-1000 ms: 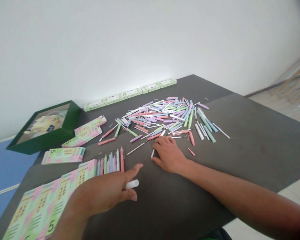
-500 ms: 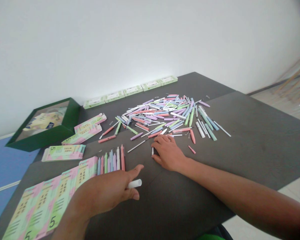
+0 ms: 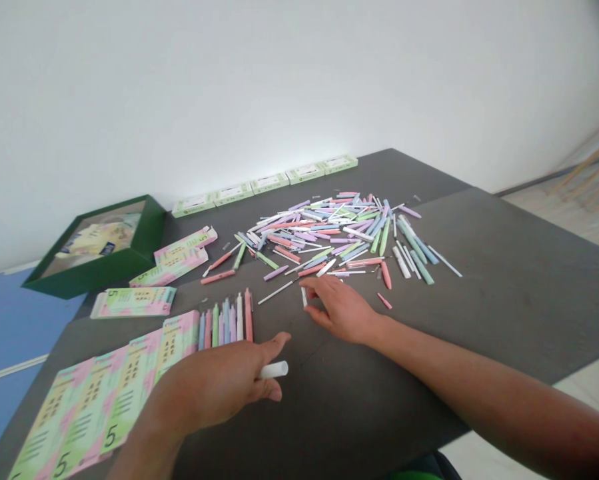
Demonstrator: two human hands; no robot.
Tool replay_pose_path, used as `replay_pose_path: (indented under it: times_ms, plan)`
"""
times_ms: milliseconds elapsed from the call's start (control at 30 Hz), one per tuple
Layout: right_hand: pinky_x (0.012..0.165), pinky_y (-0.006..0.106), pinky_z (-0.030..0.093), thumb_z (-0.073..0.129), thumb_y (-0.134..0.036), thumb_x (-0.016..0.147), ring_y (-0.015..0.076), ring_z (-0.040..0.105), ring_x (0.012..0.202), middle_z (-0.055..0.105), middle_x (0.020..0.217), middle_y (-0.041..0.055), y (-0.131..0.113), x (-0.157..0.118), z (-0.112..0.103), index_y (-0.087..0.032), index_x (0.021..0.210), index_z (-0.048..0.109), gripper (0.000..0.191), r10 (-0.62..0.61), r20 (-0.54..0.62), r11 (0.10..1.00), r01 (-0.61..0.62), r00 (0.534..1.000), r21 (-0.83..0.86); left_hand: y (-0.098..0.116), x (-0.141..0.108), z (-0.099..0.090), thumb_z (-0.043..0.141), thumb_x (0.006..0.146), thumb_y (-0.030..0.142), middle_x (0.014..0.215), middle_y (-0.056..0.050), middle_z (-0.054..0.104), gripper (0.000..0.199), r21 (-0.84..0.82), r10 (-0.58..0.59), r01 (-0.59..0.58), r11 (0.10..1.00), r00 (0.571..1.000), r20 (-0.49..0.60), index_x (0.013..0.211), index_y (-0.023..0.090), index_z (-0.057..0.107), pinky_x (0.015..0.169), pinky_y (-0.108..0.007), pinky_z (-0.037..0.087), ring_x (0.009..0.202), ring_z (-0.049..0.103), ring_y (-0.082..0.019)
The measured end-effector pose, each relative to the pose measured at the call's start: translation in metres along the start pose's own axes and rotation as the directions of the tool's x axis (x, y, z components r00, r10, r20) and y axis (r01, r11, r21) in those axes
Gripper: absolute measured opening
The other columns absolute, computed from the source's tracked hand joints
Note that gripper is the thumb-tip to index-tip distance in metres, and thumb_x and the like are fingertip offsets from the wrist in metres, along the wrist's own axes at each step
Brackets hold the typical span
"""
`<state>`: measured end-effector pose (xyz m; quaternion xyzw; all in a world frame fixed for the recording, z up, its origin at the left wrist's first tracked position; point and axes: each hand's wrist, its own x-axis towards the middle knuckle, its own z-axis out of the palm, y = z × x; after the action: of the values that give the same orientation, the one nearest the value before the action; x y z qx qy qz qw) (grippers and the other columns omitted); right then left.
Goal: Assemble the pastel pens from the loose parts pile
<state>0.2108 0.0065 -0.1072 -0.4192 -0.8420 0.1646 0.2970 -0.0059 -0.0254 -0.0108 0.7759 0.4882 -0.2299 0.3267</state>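
Observation:
My left hand point(image 3: 209, 383) is at the lower middle of the dark table point(image 3: 484, 287). It is shut on a white pen barrel point(image 3: 274, 370), whose end sticks out past my fingers. Just beyond it stands a tight row of pastel pens point(image 3: 225, 325). My right hand point(image 3: 342, 310) rests on the tabletop with a short white pen part point(image 3: 304, 297) between thumb and forefinger. Directly ahead of that hand lies a loose heap of pastel pen parts point(image 3: 329, 230).
Pastel printed cards marked 5 point(image 3: 86, 407) lie at the left front, with more point(image 3: 134, 302) behind them. A green box point(image 3: 99, 240) sits at the left table corner. Several small pale-green boxes point(image 3: 262, 185) line the back edge by the white wall.
The whole scene sits slightly further right and lower in the view. My right fingers have closed in around the short white part, and my left hand still has the white barrel.

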Motion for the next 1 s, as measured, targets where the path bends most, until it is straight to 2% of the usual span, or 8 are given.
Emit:
replay_pose_path:
  times_ms: [200,367,467,567,633,767,867,1000]
  plan:
    - [0.081,0.036,0.04,0.053,-0.018,0.078,0.0203,0.052,0.093,0.06,0.092,0.0079,0.001,-0.001,0.002,-0.014,0.117,0.042,0.04,-0.049,-0.028,0.999,0.05,0.998,0.018,0.002,-0.002,0.001,0.052,0.078,0.044,0.102,-0.004,0.066,0.066,0.003,-0.003,0.003,1.0,1.0,0.004,0.138,0.033,0.027,0.074,-0.033,0.043,0.091,0.06,-0.027]
    - [0.081,0.034,0.041,0.051,-0.019,0.078,0.0203,0.053,0.094,0.06,0.096,0.0097,0.001,-0.002,0.002,-0.013,0.117,0.042,0.04,-0.027,-0.01,0.999,0.027,1.0,0.033,0.004,-0.003,-0.001,0.051,0.078,0.045,0.103,-0.006,0.066,0.065,0.013,-0.013,0.013,1.0,1.0,-0.003,0.138,0.031,0.03,0.072,-0.032,0.044,0.09,0.061,-0.027]
    - [0.079,0.032,0.041,0.05,-0.015,0.077,0.0191,0.055,0.092,0.061,0.097,0.0092,0.001,-0.003,0.003,-0.014,0.117,0.039,0.042,0.033,-0.012,0.99,-0.031,0.999,0.136,0.006,-0.003,-0.002,0.051,0.078,0.045,0.1,-0.007,0.067,0.065,0.023,-0.015,0.015,1.0,1.0,0.003,0.137,0.029,0.032,0.071,-0.032,0.044,0.087,0.061,-0.027]
    - [0.07,0.029,0.041,0.046,-0.009,0.076,0.0141,0.055,0.075,0.062,0.091,0.0048,0.001,-0.003,0.005,-0.017,0.119,0.035,0.045,0.12,-0.021,0.927,-0.105,0.992,0.36,0.007,-0.002,-0.002,0.052,0.077,0.044,0.102,-0.007,0.066,0.064,0.019,-0.023,0.023,1.0,1.0,0.004,0.137,0.029,0.032,0.073,-0.033,0.044,0.09,0.061,-0.028]
    - [0.06,0.025,0.04,0.043,-0.007,0.075,0.0109,0.051,0.064,0.06,0.085,0.0014,0.001,-0.002,0.008,-0.019,0.118,0.034,0.045,0.184,-0.012,0.804,-0.143,0.983,0.577,0.006,-0.002,-0.001,0.052,0.077,0.043,0.105,-0.006,0.066,0.064,0.011,-0.029,0.029,1.0,1.0,0.002,0.137,0.032,0.032,0.074,-0.033,0.044,0.092,0.06,-0.028]
    - [0.048,0.021,0.036,0.042,-0.007,0.073,0.0074,0.047,0.05,0.056,0.076,-0.0028,0.001,0.002,0.011,-0.02,0.109,0.038,0.039,0.274,0.083,0.349,-0.18,0.958,0.92,0.002,-0.001,0.004,0.054,0.076,0.043,0.103,-0.003,0.066,0.063,-0.006,-0.025,0.025,1.0,1.0,-0.006,0.135,0.035,0.034,0.073,-0.032,0.043,0.088,0.061,-0.026]
    - [0.046,0.02,0.035,0.045,-0.006,0.07,0.0061,0.046,0.046,0.058,0.075,-0.0032,0.0,0.004,0.007,-0.02,0.103,0.041,0.037,0.293,0.133,0.082,-0.164,0.947,0.983,0.0,-0.001,0.006,0.053,0.077,0.04,0.099,-0.002,0.068,0.061,-0.029,-0.009,0.008,1.0,1.0,-0.011,0.135,0.035,0.035,0.071,-0.03,0.043,0.087,0.062,-0.025]
    - [0.046,0.02,0.035,0.049,-0.008,0.069,0.0067,0.047,0.046,0.06,0.072,-0.0022,-0.002,0.005,0.0,-0.019,0.099,0.045,0.032,0.314,0.189,-0.096,-0.167,0.93,0.981,-0.001,-0.001,0.007,0.053,0.077,0.038,0.099,-0.001,0.068,0.059,-0.036,-0.006,0.005,0.999,1.0,-0.011,0.133,0.036,0.037,0.069,-0.029,0.043,0.086,0.062,-0.024]
